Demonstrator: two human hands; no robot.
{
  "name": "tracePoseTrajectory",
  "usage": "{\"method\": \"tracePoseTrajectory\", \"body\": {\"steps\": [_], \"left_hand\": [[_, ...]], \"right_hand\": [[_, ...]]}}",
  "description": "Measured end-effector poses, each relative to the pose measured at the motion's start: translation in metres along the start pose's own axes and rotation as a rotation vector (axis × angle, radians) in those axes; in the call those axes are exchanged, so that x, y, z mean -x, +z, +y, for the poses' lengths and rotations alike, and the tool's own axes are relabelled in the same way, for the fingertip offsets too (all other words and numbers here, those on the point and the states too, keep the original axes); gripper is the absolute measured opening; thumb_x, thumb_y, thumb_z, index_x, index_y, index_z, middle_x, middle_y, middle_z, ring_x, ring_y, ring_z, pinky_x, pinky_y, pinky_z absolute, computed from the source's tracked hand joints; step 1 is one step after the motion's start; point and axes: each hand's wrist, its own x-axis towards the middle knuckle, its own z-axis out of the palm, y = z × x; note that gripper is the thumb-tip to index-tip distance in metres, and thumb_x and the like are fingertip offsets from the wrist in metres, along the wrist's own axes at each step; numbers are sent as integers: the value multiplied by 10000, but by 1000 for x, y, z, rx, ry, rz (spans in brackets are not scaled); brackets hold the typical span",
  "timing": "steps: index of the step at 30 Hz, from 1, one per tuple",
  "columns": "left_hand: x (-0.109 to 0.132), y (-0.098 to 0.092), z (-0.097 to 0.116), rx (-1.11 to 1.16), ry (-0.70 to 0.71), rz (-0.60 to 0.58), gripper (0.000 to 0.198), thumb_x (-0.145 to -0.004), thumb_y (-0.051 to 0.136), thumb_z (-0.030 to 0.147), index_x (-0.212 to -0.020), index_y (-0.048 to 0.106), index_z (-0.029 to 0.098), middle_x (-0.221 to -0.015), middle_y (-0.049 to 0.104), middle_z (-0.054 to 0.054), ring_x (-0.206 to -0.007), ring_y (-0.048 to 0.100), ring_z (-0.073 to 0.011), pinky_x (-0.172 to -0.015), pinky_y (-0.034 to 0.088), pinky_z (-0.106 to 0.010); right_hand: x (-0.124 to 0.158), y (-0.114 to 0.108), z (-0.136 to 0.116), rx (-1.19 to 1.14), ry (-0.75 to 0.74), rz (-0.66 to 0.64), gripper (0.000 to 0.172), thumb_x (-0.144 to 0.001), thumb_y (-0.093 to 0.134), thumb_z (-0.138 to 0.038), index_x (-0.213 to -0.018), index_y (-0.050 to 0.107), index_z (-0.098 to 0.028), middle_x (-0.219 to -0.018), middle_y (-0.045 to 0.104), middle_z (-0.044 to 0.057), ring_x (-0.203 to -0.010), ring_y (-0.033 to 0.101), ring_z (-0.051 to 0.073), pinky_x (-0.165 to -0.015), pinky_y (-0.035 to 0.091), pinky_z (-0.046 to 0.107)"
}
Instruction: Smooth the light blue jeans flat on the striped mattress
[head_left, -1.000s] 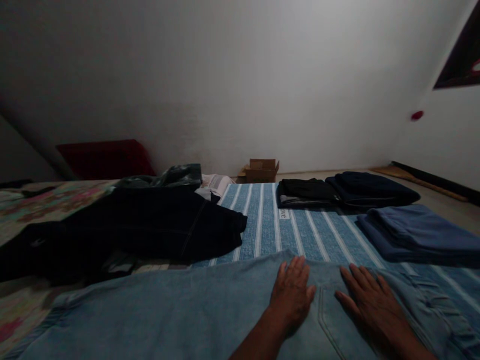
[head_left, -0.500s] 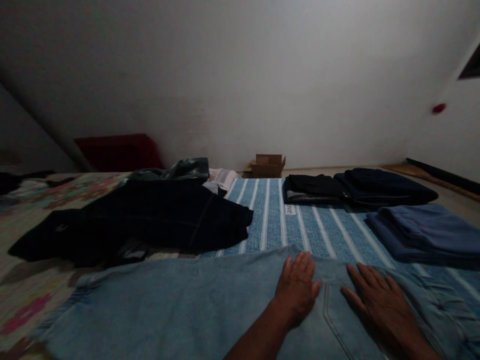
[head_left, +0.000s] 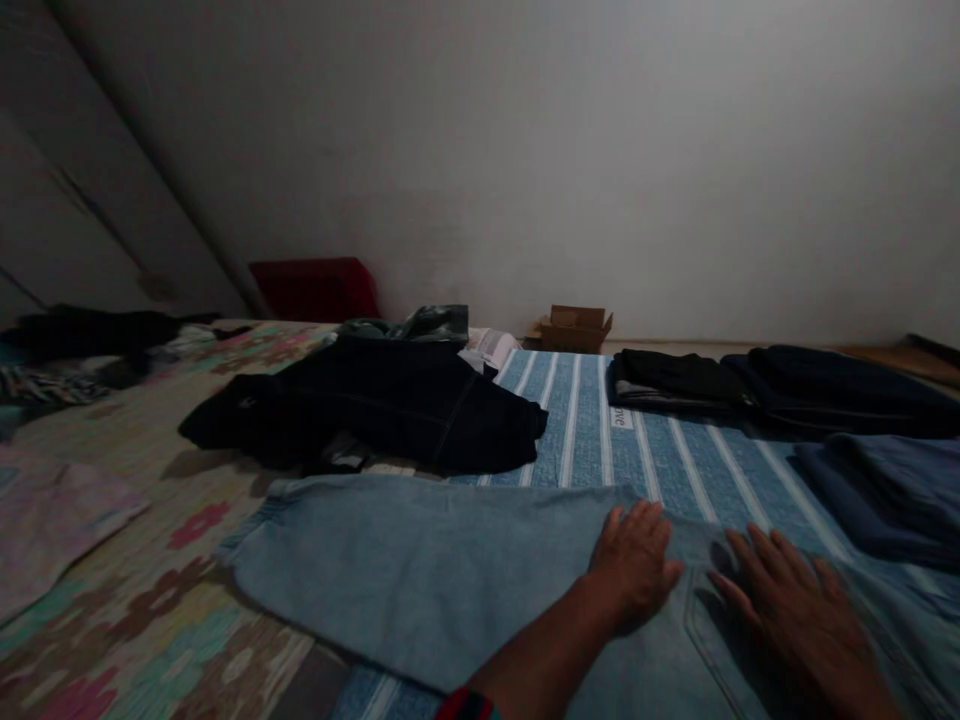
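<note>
A pair of light blue jeans (head_left: pixel 420 560) lies flat across the bed, legs stretching to the left. My left hand (head_left: pixel 634 565) rests palm down on the denim near the back pocket, fingers together. Just to its right, my right hand (head_left: pixel 795 610) also presses flat on the jeans, fingers slightly spread. Neither hand grips anything. Under the jeans lies a blue and white striped cloth (head_left: pixel 592 440).
A heap of dark unfolded clothes (head_left: pixel 375 410) sits behind the jeans. Folded dark garments (head_left: pixel 750 385) and a folded blue stack (head_left: pixel 885 490) lie at the right. A floral bedsheet (head_left: pixel 135 560) covers the left. A cardboard box (head_left: pixel 574 328) stands by the wall, beside a red object (head_left: pixel 315 290).
The camera has swung to the left, showing more of the floral sheet and the jeans' legs. Both hands stay flat on the jeans in about the same place.
</note>
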Motion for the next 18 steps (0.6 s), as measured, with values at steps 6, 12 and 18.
{"method": "tracePoseTrajectory", "body": {"steps": [6,12,18], "left_hand": [[5,-6,-2,1,-46,59,574,-947,301,459,-1435,265,158,-1542,204,-103,-1423,113,-204,-1150,144,-442],[11,-9,-5,-65,-55,-59,653,-952,164,519,-1460,211,111,-1555,126,-119,-1430,31,-221,-1151,90,-476],[10,-5,-7,-41,-47,-61,688,-944,131,550,-1463,204,104,-1557,97,-123,-1430,-14,-211,-1146,38,-482]], "right_hand": [[-11,5,-29,-71,-40,3,528,-885,335,-466,-1224,580,-145,-1319,529,182,-1281,396,357,-1025,291,558],[2,27,-26,-96,-186,-80,379,-867,369,-344,-1140,629,-304,-1341,524,88,-1297,358,389,-968,325,616],[7,46,-10,-80,-328,-41,461,-805,429,-225,-1194,586,-416,-1351,509,69,-1281,357,435,-886,380,631]]}}
